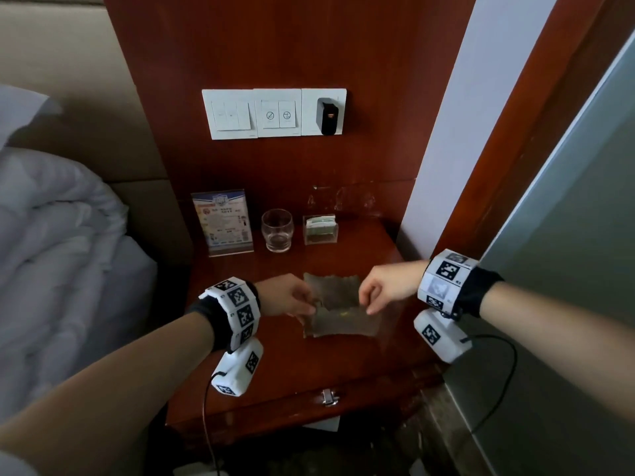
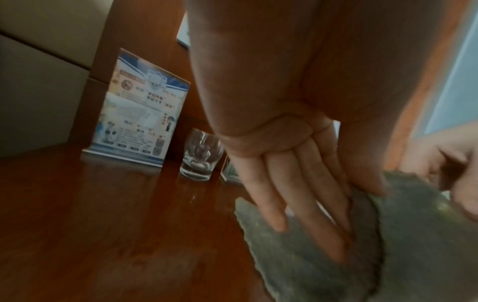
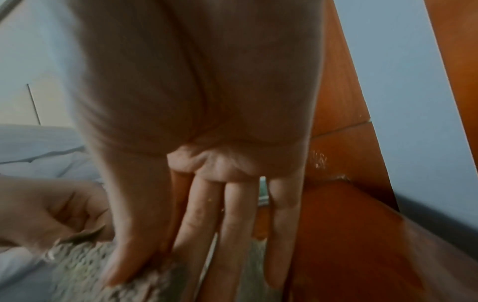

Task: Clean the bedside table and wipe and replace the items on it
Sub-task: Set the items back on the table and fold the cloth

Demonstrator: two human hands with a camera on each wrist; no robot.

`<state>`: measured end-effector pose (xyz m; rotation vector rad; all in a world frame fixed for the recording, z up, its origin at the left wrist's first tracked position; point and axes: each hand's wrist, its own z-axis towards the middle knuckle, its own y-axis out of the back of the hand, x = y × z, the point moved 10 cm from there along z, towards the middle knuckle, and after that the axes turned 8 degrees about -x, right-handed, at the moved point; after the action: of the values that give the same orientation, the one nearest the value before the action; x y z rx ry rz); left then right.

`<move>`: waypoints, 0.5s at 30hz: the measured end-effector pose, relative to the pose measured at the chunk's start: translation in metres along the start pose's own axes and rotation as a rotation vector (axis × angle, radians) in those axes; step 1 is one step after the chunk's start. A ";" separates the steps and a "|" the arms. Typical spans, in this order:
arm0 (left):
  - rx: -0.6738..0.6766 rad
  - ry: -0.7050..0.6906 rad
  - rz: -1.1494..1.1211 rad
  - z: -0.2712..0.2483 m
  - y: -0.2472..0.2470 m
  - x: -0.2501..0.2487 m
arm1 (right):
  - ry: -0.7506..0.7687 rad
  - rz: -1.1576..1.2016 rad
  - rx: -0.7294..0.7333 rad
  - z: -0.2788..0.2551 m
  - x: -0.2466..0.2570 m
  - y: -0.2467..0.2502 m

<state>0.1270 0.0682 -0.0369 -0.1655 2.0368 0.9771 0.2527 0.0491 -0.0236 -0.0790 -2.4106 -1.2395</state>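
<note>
A grey-brown cloth (image 1: 340,310) lies on the wooden bedside table (image 1: 275,359), its near half folded up over the far half. My left hand (image 1: 305,309) pinches the fold's left edge between thumb and fingers. My right hand (image 1: 369,304) pinches the right edge the same way. In the left wrist view my fingers (image 2: 305,214) lie along the cloth (image 2: 413,245) with the thumb on top. The right wrist view shows my thumb (image 3: 129,255) pressed on the cloth (image 3: 85,271).
At the back of the table stand a printed sign holder (image 1: 225,223), an empty glass (image 1: 277,230) and a clear holder with packets (image 1: 320,229). Wall switches (image 1: 275,113) sit above. White bedding (image 1: 58,252) lies to the left, a glass panel (image 1: 567,269) to the right.
</note>
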 end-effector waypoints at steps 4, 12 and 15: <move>0.123 0.048 0.041 -0.003 -0.025 0.014 | -0.039 0.061 0.112 0.003 -0.007 -0.034; -0.239 0.129 -0.064 0.013 0.020 0.029 | -0.074 0.094 -0.343 0.024 -0.014 0.019; -0.474 0.184 -0.167 0.022 0.042 0.038 | -0.158 0.145 -0.558 0.028 -0.025 0.040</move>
<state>0.0985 0.1211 -0.0480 -0.6876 1.8812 1.3622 0.2758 0.0983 -0.0172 -0.5218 -2.0612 -1.8515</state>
